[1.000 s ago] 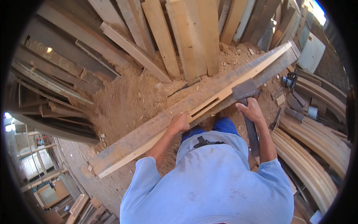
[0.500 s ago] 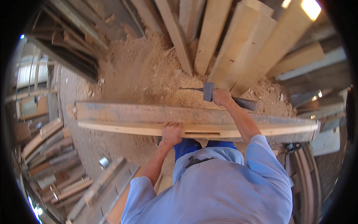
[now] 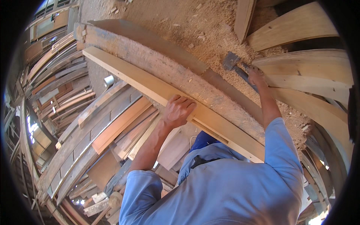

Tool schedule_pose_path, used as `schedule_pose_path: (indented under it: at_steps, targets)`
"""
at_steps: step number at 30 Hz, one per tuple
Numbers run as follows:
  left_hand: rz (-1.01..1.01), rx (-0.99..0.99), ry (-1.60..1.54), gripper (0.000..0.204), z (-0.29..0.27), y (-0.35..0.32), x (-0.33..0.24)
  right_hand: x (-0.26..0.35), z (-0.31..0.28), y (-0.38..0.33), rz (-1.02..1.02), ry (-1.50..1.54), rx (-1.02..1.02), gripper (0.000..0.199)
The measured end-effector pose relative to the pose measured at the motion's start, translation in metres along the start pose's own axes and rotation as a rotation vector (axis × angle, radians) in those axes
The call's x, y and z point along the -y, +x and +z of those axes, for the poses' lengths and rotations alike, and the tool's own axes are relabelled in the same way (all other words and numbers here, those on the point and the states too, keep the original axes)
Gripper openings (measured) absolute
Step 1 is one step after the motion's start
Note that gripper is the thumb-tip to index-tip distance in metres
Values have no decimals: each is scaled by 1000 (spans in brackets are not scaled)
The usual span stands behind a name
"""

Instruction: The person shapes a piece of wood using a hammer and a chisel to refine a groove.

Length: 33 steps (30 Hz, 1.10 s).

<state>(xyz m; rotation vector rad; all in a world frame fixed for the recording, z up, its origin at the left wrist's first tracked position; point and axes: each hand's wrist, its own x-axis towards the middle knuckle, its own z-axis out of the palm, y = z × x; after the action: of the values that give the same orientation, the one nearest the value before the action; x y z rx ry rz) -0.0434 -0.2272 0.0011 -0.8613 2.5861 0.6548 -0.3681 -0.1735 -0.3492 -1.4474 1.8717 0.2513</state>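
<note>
A long pale wooden board (image 3: 131, 75) lies along the near side of a thick, weathered beam (image 3: 165, 62). A narrow slot (image 3: 212, 132) is cut into the board's near face. My left hand (image 3: 180, 110) is closed over the board, gripping it just left of the slot. Beyond the beam, above the sawdust-covered ground, my right hand (image 3: 258, 78) is wrapped round the dark handle of a hammer (image 3: 231, 61) with a blocky grey head. Another slim dark piece shows beside the handle at my fingers; its kind is unclear now.
Wide planks (image 3: 300, 69) fan out at the right, close to my right hand. Sawdust and wood chips (image 3: 198, 28) cover the ground past the beam. Stacked boards (image 3: 116, 123) fill the left and lower left, with a small pale cylinder (image 3: 108, 80) beside them.
The view has turned, so the board and beam now slant down to the right. My right hand still carries the hammer beyond the beam; the thin blade seen sticking out past its head no longer shows.
</note>
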Motion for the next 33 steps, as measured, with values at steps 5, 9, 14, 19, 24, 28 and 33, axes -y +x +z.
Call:
schedule_pose_path:
  at_steps: [5, 9, 14, 19, 24, 28, 33]
  targets:
    - [-17, 60, 7, 37, -7, 3, -2, 22, -51, -6, -5, -67, 372, 52]
    - [2, 93, 51, 37, -3, 0, 2, 15, -37, -24, 77, 196, 447, 56]
    - [58, 36, 65, 38, 0, -12, 4, 27, -64, -100, 96, 508, 123, 58]
    - [102, 104, 96, 43, 0, -12, 11, 60, -187, -218, 21, 347, -65, 54]
    - [151, 140, 259, 48, -14, -10, 45, 96, -275, -376, -58, 368, -353, 48]
    - [177, 395, 232, 42, -26, 6, 61, 160, -314, -492, -65, 516, -582, 33]
    - [319, 321, 260, 33, -27, -9, 61, 210, -308, -572, -162, 619, -716, 29]
